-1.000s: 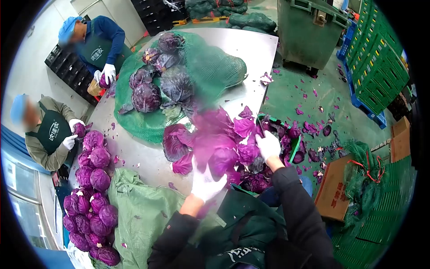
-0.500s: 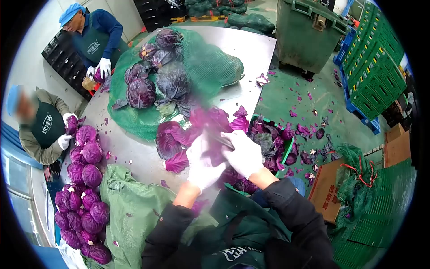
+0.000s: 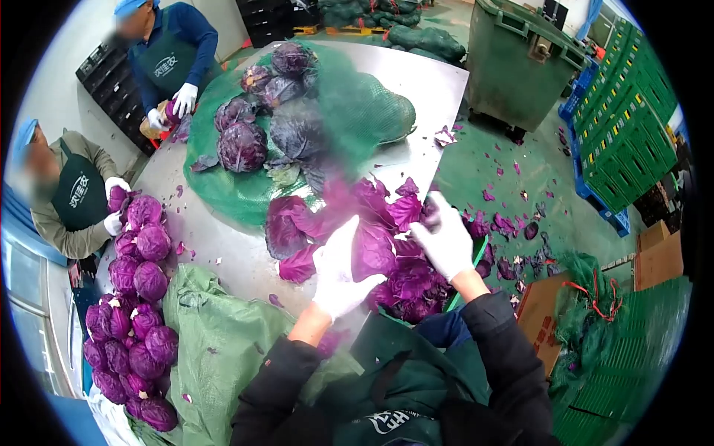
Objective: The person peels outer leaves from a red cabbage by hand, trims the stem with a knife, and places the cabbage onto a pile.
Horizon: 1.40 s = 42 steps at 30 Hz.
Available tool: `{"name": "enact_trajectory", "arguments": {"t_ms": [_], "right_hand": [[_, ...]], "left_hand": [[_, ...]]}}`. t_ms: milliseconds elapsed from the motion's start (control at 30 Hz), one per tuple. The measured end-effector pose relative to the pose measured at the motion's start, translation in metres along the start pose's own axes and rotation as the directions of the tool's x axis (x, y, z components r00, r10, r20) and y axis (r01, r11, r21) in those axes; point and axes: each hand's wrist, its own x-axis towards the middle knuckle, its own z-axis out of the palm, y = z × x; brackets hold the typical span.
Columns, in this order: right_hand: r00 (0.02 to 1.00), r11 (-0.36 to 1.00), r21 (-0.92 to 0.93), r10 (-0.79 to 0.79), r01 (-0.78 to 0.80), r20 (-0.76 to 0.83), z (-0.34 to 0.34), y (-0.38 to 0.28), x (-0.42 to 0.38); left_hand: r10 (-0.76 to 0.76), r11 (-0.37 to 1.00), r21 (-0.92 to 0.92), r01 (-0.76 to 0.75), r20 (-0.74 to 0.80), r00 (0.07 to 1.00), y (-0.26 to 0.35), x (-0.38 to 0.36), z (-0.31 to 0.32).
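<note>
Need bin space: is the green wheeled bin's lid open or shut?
Shut: the lid lies flat across the green wheeled bin; nothing of its inside shows.

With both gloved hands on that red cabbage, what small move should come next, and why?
Probably peel the loose outer leaf off and drop it right, into the crate of trimmings. The left hand steadies the cabbage at the table's edge, the right hand sits on its far side, and purple leaves hang loose around it.

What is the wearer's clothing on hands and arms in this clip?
Both the left hand and the right hand wear white gloves. The arms are in black sleeves, with a gap of bare wrist at each cuff. No markings show on the gloves.
</note>
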Motion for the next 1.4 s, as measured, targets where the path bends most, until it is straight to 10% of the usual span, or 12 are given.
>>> {"name": "enact_trajectory", "arguments": {"t_ms": [67,200,333,400,533,733,1400], "right_hand": [[0.944,0.946,-0.040,-0.316,0.321,0.098,0.015,-0.005,-0.001],[0.895,0.978,-0.016,-0.185,0.209,0.405,0.023,-0.034,0.016],[0.911,0.923,-0.189,-0.267,0.336,0.316,0.037,-0.023,0.025],[0.972,0.932,-0.325,-0.094,0.162,0.215,0.055,0.014,0.047],[0.990,0.990,-0.055,-0.123,0.126,0.064,0.047,0.016,0.034],[0.896,0.985,0.077,-0.173,0.155,0.409,0.014,0.006,-0.018],[0.961,0.974,-0.184,-0.081,0.133,0.266,0.054,0.028,-0.028]], "left_hand": [[0.004,0.998,0.060,-0.008,0.074,0.997,0.009,0.004,-0.002],[0.018,0.989,0.141,-0.052,0.231,0.973,0.022,0.007,-0.010],[-0.020,0.993,0.117,-0.008,0.239,0.971,0.022,0.004,-0.011],[-0.021,0.994,0.113,-0.008,0.253,0.967,0.023,-0.001,-0.011],[0.067,0.983,0.155,-0.101,0.208,0.976,0.011,-0.001,-0.011],[0.049,0.970,0.225,-0.088,0.177,0.983,0.011,0.000,-0.004],[0.119,0.980,0.161,-0.122,0.026,0.993,-0.007,-0.007,0.016]]}}
